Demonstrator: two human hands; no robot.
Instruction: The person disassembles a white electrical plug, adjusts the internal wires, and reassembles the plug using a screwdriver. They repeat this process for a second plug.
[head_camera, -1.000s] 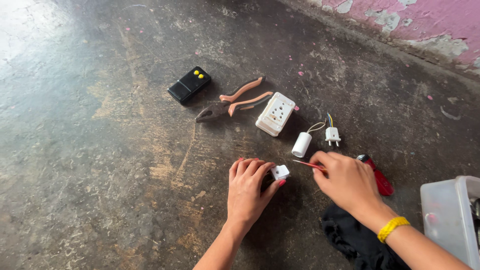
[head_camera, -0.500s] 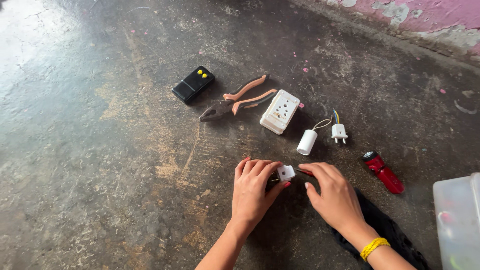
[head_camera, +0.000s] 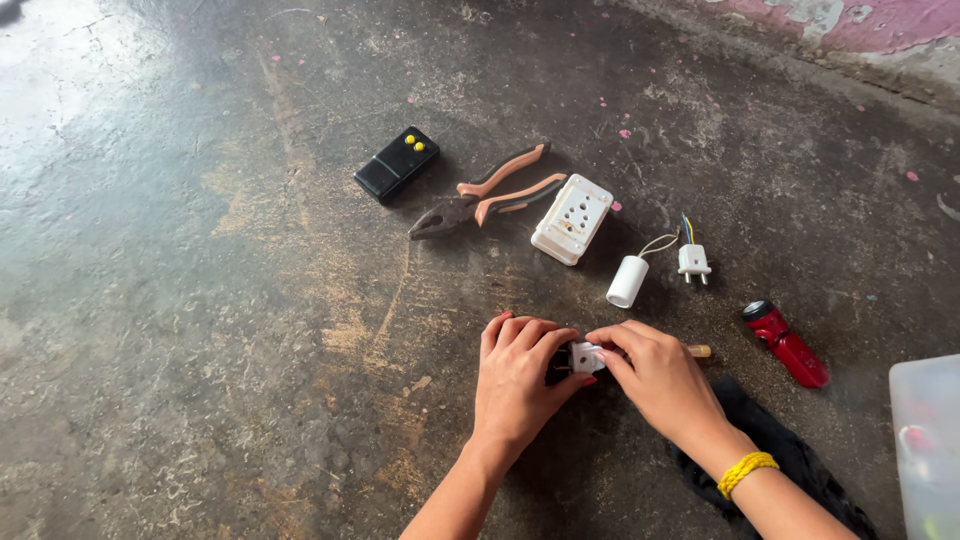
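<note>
2 bare forearms, without sleeves, reach in from the lower edge. The left hand (head_camera: 515, 375) wears no ring or band; red polish shows on its fingernails. The right hand (head_camera: 655, 375) carries 1 braided yellow wristband (head_camera: 745, 472) and the same red polish.

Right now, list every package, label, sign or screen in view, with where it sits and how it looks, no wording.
No labels, signs or screens show.
Translucent plastic container: right edge, beside the right hand, pale and boxy, cut off by the frame.
Black rectangular box with two yellow buttons: far side on the concrete floor, left of the orange-handled pliers.
</note>
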